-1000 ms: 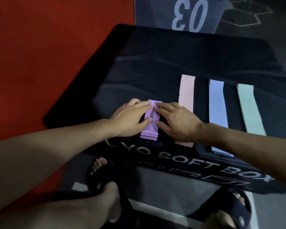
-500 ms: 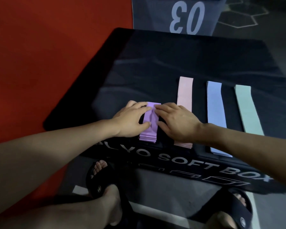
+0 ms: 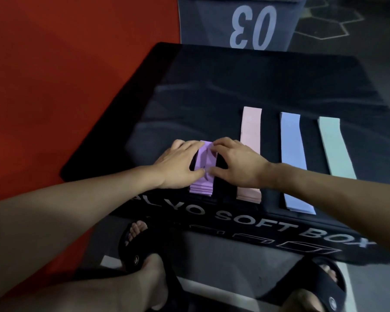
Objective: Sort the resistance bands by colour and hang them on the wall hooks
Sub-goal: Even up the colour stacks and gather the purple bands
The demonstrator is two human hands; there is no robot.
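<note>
Purple bands (image 3: 203, 167): stacked, long axis near–far, leftmost pile. Left hand (image 3: 179, 164) and right hand (image 3: 236, 164) flank it equally, fingers pinching its edges.

A black soft box (image 3: 212, 91) carries purple (image 3: 202, 188), pink (image 3: 250, 127), blue (image 3: 292, 143) and green (image 3: 332, 143) bands, side by side from 9 toward 3 o'clock.
</note>
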